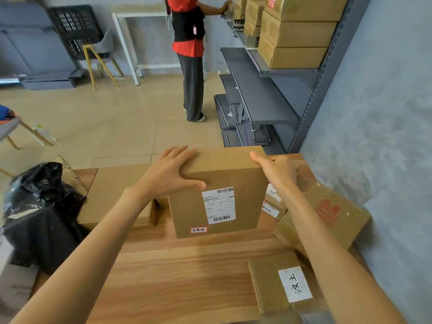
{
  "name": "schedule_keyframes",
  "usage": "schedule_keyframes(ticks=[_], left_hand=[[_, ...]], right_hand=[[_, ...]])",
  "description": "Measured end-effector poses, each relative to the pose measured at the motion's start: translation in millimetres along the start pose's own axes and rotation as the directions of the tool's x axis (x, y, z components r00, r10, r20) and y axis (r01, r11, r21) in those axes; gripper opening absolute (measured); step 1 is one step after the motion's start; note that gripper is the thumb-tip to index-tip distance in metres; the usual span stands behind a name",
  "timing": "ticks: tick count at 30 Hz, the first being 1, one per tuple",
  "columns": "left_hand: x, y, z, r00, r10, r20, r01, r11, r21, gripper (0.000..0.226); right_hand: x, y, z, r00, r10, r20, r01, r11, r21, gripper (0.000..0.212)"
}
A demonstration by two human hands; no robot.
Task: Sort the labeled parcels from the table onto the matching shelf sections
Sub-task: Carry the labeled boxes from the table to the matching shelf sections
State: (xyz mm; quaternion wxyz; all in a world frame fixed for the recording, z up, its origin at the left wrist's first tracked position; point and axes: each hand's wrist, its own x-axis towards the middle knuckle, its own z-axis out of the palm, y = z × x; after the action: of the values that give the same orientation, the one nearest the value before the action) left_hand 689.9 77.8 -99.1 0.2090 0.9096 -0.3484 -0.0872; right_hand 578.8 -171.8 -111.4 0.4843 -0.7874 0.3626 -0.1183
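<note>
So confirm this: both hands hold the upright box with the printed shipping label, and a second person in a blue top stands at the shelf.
One detail is wrong. The head view shows the person at the shelf in a red top, not blue. Both the left hand and right hand do hold the upright box.

A flat brown cardboard parcel (217,195), bearing a white barcode label and a small red-edged handwritten tag, is held tilted above the middle of the wooden worktop (177,277). Further parcels are seen at the far left (112,195), right edge (336,213) and near right corner (280,284). Stacked boxes (297,31) are carried by the grey shelf (261,99).
</note>
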Motion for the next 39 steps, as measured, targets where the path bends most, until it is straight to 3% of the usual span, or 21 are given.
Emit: schedule_keyframes(ticks=[3, 8, 11, 16, 21, 23, 27, 32, 37, 39], left_hand=[[0.3, 0.4, 4.0, 0.999, 0.002, 0.037, -0.006, 0.995, 0.103, 0.128], [0.9, -6.5, 9.7, 0.998, -0.007, -0.066, 0.008, 1.0, 0.015, 0.108], [4.0, -10.9, 0.2, 0.994, -0.038, -0.102, 0.03, 0.997, -0.074, 0.099], [13.9, -16.7, -34.8, 0.981, -0.159, -0.111, 0.118, 0.944, -0.309, 0.094], [22.6, -19.9, -70.4, 0.984, -0.162, -0.076, 0.104, 0.862, -0.496, 0.08], [25.1, -19.8, -76.9, 0.985, -0.16, -0.068, 0.102, 0.851, -0.516, 0.079], [27.6, -21.3, -76.4, 0.978, -0.173, -0.114, 0.076, 0.811, -0.581, 0.084], [25.0, -27.1, -61.2, 0.941, -0.265, -0.212, 0.063, 0.749, -0.66, 0.12], [5.5, -13.9, -26.3, 0.975, -0.215, -0.052, 0.099, 0.636, -0.765, 0.125], [-5.5, -0.2, -14.4, 0.989, -0.146, 0.007, 0.091, 0.577, -0.812, 0.124]], right_hand=[[-0.8, 0.2, -1.1, 1.0, 0.002, 0.009, -0.002, 1.0, -0.021, 0.057], [0.7, 8.1, 5.0, 0.999, -0.011, 0.035, 0.011, 1.0, 0.008, 0.062], [3.1, 13.9, 4.1, 0.983, -0.066, 0.171, 0.035, 0.983, 0.178, 0.061], [-0.9, 27.9, -3.0, 0.882, -0.191, 0.431, 0.087, 0.964, 0.251, 0.091], [-5.1, 40.4, -4.8, 0.847, -0.199, 0.494, 0.047, 0.952, 0.303, 0.049], [-8.7, 38.8, -3.5, 0.847, -0.228, 0.48, 0.047, 0.932, 0.359, 0.05], [-14.0, 37.1, 1.9, 0.917, -0.225, 0.329, 0.064, 0.897, 0.437, 0.045], [-20.8, 36.0, -2.6, 0.975, -0.146, 0.167, 0.034, 0.842, 0.538, 0.028], [-28.5, 26.8, -11.7, 0.999, -0.006, 0.042, -0.021, 0.779, 0.627, 0.045], [-35.1, 19.4, -16.6, 1.0, -0.004, 0.016, -0.006, 0.794, 0.608, 0.036]])
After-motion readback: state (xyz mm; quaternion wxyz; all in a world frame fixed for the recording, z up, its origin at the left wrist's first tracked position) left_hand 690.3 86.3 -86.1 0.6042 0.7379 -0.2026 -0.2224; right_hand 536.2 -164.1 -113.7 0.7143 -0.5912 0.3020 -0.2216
